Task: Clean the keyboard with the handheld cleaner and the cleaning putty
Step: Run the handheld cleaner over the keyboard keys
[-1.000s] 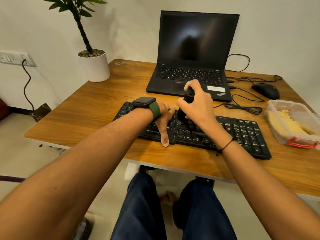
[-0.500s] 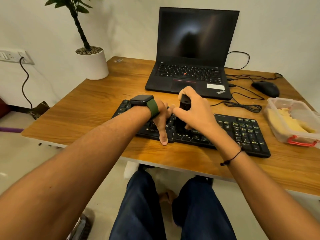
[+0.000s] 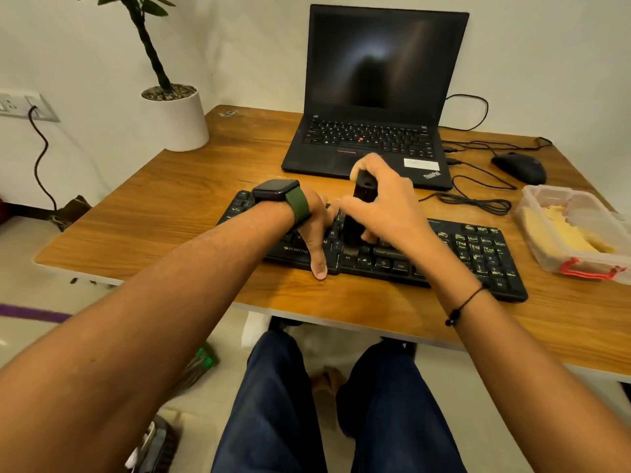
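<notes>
A black keyboard (image 3: pixel 478 254) lies along the front of the wooden desk (image 3: pixel 177 199). My right hand (image 3: pixel 382 206) grips a black handheld cleaner (image 3: pixel 362 196) that stands upright with its lower end on the keys near the middle bottom row. My left hand (image 3: pixel 314 227) rests on the keyboard's left half, thumb hooked over its front edge, holding it still. Yellow cleaning putty (image 3: pixel 563 233) lies in a clear plastic box (image 3: pixel 546 261) with red clips at the right.
An open black laptop (image 3: pixel 372 97) stands behind the keyboard. A black mouse (image 3: pixel 519 167) and loose cables (image 3: pixel 478 199) lie to its right. A white plant pot (image 3: pixel 176 117) stands at the back left corner. My legs are under the desk's front edge.
My right hand has slid the cleaner toward me, down to the keyboard's lower rows. My left hand stays where it was on the keyboard.
</notes>
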